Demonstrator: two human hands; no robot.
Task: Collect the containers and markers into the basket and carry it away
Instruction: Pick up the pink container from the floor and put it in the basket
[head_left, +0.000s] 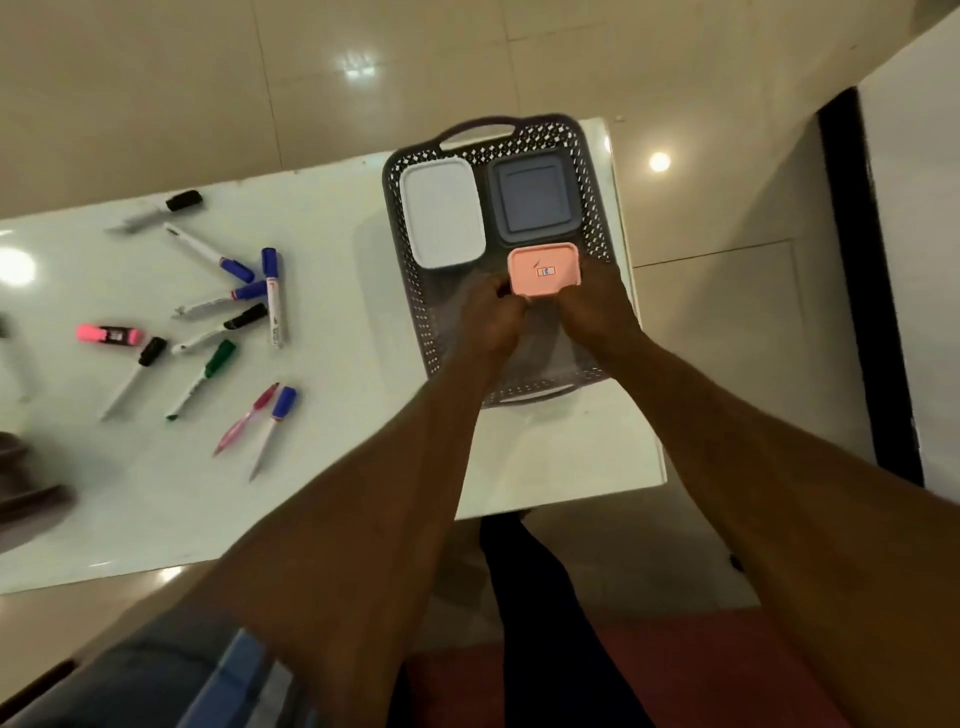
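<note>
Now both hands hold the little pink box (544, 270) by its near edge — left hand (491, 317) and right hand (592, 306), fingers curled on it — to set it down in the basket (415, 291) beside the white box (442, 212) and gray box (535, 201). Markers (208, 317) lie on the table (322, 467), well apart to the left.

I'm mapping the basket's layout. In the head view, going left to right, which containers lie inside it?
White rectangular lidded container → peach square lidded container, gripped by both hands → dark grey square lidded container, all inside the grey perforated plastic basket.
</note>
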